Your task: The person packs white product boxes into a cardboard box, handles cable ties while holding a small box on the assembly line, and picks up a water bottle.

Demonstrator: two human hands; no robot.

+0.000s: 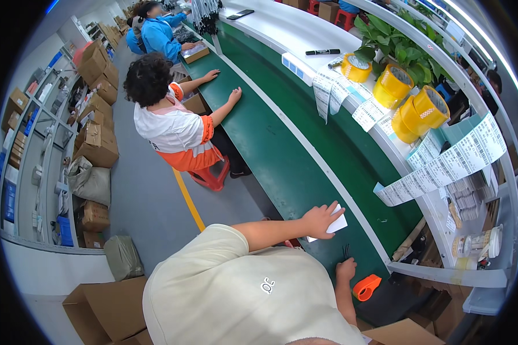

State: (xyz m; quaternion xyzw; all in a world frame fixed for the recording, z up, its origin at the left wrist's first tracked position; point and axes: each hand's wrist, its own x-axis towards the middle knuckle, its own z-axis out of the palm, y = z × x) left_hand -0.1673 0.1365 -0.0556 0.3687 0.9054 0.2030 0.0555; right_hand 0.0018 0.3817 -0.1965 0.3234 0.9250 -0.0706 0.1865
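Note:
My left hand (pixel 321 221) rests over a small flat white box (pixel 338 221) on the green worktop, its fingers gripping across it; most of the box is hidden beneath the hand. Nearer to me, my right hand (pixel 345 269) is closed at the worktop's edge. From its fingers sticks up a thin dark object (pixel 346 250) with two narrow prongs, too small to name. An orange tape dispenser (pixel 366 287) lies just right of that hand, apart from it.
A white shelf (pixel 360 123) to the right carries yellow tape rolls (pixel 421 114), label strips (pixel 443 164), a black marker (pixel 323 52) and a plant (pixel 397 43). A person (pixel 175 121) sits further along the bench. Cardboard boxes (pixel 109 310) stand at lower left.

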